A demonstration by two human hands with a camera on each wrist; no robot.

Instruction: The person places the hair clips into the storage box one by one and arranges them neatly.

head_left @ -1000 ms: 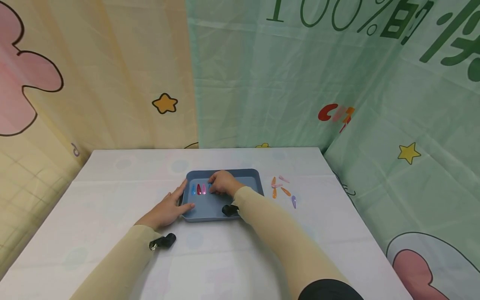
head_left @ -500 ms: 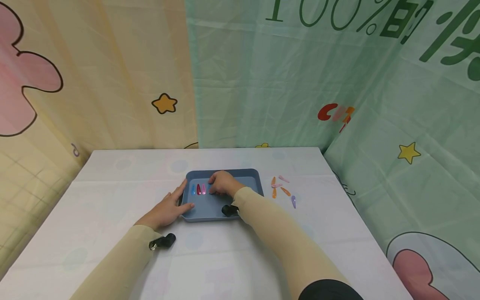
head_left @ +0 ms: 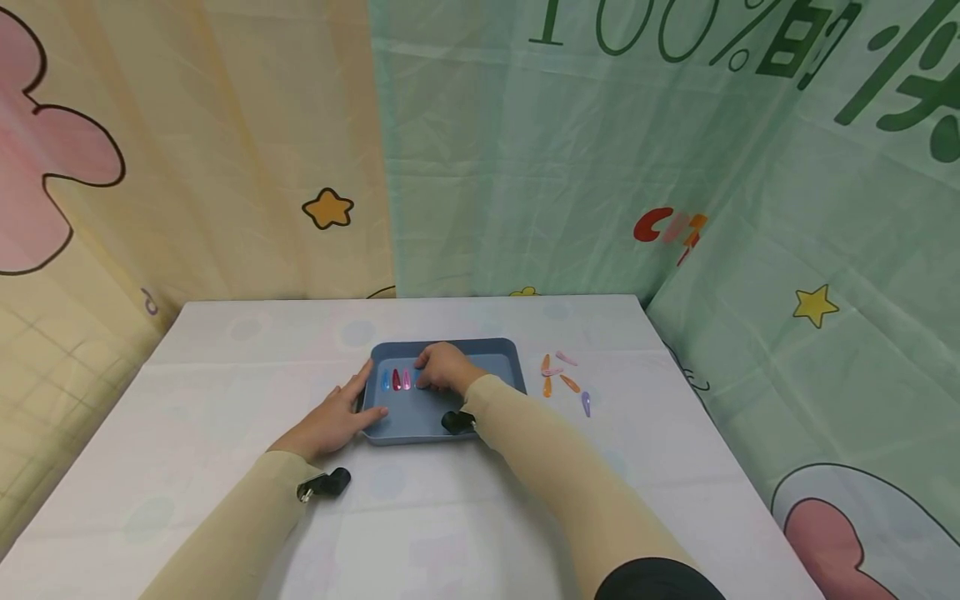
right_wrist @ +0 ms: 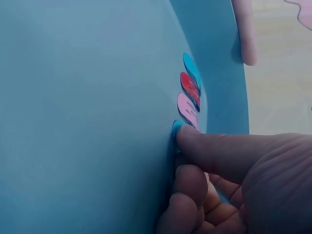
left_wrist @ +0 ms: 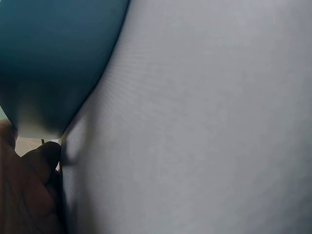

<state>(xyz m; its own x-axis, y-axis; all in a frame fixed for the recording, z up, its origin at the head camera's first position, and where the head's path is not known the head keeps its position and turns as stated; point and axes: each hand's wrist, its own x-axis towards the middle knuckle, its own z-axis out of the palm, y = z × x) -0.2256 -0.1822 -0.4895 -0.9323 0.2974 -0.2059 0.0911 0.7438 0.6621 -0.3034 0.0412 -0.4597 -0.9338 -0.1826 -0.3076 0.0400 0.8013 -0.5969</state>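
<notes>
A blue-grey tray [head_left: 411, 423] lies on the table, and my left hand [head_left: 335, 420] rests against its left rim with fingers and thumb spread. In the left wrist view the fingers [left_wrist: 29, 190] are dark beside the tray's outer wall [left_wrist: 58, 63]. Inside the tray my right hand [head_left: 447, 369] pinches a blue snap hair clip [right_wrist: 176, 127] at the tray floor; thumb and fingers cover most of it. Left of it a pink clip [right_wrist: 185, 107], a red clip [right_wrist: 189, 88] and another blue clip [right_wrist: 192, 69] stand in a row, side by side.
Right of the tray, loose hair clips lie scattered on the white tablecloth [head_left: 420, 517]: orange clips [head_left: 570, 383], pink clips [head_left: 566, 358] and a purple clip [head_left: 587, 404]. Printed curtains [head_left: 480, 167] hang behind the table's far edge and along both sides.
</notes>
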